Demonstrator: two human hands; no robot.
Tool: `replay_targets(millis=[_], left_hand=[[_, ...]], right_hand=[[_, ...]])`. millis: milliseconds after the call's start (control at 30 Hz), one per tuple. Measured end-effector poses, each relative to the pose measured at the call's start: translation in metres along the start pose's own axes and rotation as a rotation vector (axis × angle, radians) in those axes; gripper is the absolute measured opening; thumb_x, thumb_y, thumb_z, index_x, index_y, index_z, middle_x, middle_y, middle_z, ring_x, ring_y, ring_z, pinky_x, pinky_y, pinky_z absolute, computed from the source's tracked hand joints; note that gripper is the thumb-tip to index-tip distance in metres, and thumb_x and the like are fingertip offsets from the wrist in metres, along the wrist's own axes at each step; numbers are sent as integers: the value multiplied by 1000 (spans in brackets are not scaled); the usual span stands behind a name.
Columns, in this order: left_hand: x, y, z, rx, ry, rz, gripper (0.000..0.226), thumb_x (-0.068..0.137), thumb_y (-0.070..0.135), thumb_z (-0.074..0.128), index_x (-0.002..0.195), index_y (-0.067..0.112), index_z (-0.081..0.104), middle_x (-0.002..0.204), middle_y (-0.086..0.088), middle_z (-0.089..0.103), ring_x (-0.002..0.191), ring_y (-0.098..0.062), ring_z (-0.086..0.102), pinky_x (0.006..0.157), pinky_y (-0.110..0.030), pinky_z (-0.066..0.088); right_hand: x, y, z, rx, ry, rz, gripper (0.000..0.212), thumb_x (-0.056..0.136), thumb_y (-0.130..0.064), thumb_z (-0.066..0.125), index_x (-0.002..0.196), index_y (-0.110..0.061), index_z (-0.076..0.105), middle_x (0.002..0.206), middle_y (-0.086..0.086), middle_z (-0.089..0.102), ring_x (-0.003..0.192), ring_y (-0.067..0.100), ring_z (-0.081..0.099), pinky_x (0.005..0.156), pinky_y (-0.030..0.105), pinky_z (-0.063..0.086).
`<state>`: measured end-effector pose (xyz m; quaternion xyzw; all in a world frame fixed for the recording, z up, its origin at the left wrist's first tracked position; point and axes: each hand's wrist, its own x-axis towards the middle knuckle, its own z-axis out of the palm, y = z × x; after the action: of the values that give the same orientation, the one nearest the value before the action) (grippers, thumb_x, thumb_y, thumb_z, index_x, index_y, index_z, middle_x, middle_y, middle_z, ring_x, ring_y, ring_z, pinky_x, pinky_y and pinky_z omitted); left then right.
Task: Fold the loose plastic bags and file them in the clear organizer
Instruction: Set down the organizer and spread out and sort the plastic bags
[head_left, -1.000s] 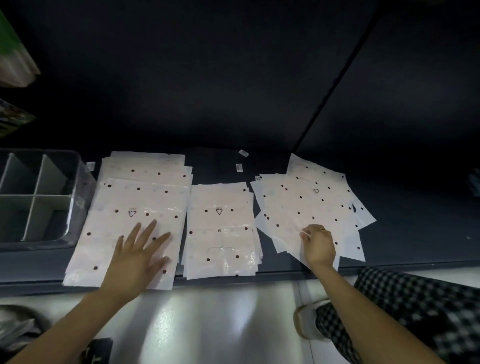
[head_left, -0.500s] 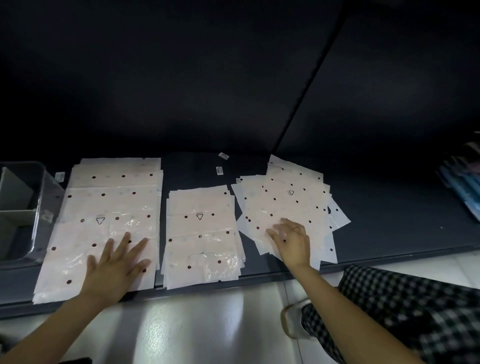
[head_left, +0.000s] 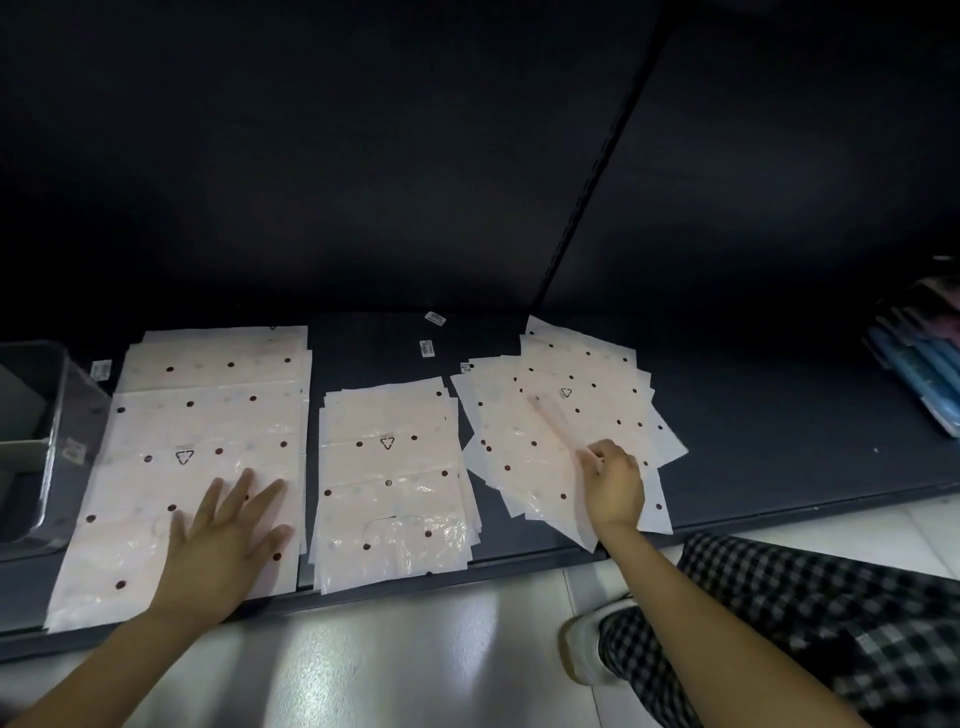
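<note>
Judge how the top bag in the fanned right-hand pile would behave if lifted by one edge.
The top bag would probably droop, since it looks like thin, glossy film. It likely weighs little. The right-hand pile is already splayed, so the bags may slide over each other; the right hand curls at an edge.

Three stacks of bags are laid side by side along the shelf (head_left: 779, 447), mid-frame. Left stack (head_left: 208, 441) sits just right of the organizer (head_left: 47, 415), which is cut off at the left edge. Centre stack (head_left: 389, 478) lies btwn the other two; right stack (head_left: 561, 431) is fanned out, centre-right. Left hand (head_left: 228, 540) is laid flat on left stack, lower left. Right hand (head_left: 615, 486) rests on right stack's near part. Small labels (head_left: 427, 348) lie behind centre stack. Floor (head_left: 389, 654) runs along the bottom, in front of shelf.
</note>
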<state>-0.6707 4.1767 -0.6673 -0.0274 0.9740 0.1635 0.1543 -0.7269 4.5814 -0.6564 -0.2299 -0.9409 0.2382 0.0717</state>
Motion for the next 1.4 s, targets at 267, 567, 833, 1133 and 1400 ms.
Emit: replay_targets(millis=[267,567,833,1133,1400], left_hand=[[-7,96,-6,-700,-75,272,85,77,35,74,147,28,25,143,17,29,130,-2,34,110,-25,29],[38,94,-13,-791,175,-139,71,84,1,66,144,19,33,106,-21,58,83,-28,54,81,-35,44],[61,81,-2,-672,374,-85,65,85,0,63,143,11,35,134,-18,48,115,-36,49,96,-43,41],[38,80,19,-59,-73,493,56,90,57,44,143,40,33,156,11,7,146,-16,9,117,-32,9],[34,112,17,-377,-23,106,64,84,45,66,140,27,41,156,1,21,139,-24,16,111,-32,21]], right_hand=[[-64,-139,26,528,-359,-64,22,93,-23,57,75,-23,44,65,-7,50,57,5,50,55,16,39],[-35,-88,23,375,-373,-91,42,91,-35,60,127,-16,49,128,-3,53,126,18,43,94,17,38],[-4,16,18,-76,-108,-11,24,92,-25,58,111,-11,56,118,1,59,118,26,46,90,32,39],[3,-3,11,-24,-49,14,26,99,-21,45,105,-6,66,108,8,65,106,26,50,79,34,44],[-21,-57,9,255,-112,-81,20,97,-18,50,95,-5,65,80,7,64,72,21,57,64,31,43]])
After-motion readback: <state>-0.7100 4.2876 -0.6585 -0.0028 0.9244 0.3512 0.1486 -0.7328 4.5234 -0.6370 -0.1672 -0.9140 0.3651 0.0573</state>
